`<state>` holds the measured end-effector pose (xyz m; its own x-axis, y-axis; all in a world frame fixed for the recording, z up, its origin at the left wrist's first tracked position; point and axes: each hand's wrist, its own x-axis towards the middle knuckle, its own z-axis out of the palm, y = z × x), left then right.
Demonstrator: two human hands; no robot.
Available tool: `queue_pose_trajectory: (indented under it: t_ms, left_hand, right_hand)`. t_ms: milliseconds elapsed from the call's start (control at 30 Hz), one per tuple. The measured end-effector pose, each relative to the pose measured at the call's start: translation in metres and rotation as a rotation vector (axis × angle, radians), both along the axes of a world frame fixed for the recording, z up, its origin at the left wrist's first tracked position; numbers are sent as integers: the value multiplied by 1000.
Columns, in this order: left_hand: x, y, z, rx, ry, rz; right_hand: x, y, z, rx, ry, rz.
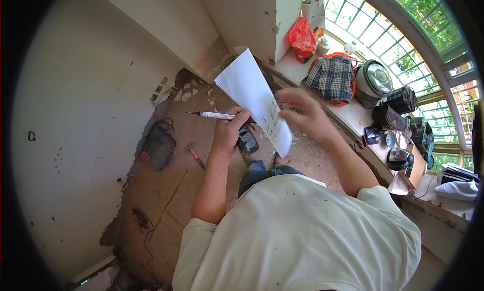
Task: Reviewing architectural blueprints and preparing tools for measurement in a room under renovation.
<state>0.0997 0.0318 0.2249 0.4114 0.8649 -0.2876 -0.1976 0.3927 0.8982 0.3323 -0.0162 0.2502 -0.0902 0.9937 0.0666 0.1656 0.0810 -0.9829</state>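
My left hand grips a white marker pen with a red tip that points left, and its fingers also touch the lower edge of a white paper sheet. My right hand holds the same sheet from the right side, thumb over its handwritten lower part. The sheet is held up, tilted, in front of my chest above the dusty floor.
A dark power tool with a cord and a red-handled tool lie on the bare floor to the left. A black box sits below the sheet. The window ledge on the right carries a plaid cloth, red bag, pots and kettles.
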Motion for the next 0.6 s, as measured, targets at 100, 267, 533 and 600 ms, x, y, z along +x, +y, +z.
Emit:
queue_pose_trajectory:
  t_ms: [100,267,533,600]
  left_hand:
    - [-1,-13,-3,117,120,58]
    - [0,-34,18,194,10,173]
    - [-47,-56,15,293,74,227]
    - [-59,-63,16,263,66,255]
  right_hand:
    - [-39,2,11,104,-96,139]
    - [-70,-9,3,24,39,154]
    - [-111,-19,1,-29,96,245]
    - [-123,-23,-2,13,24,264]
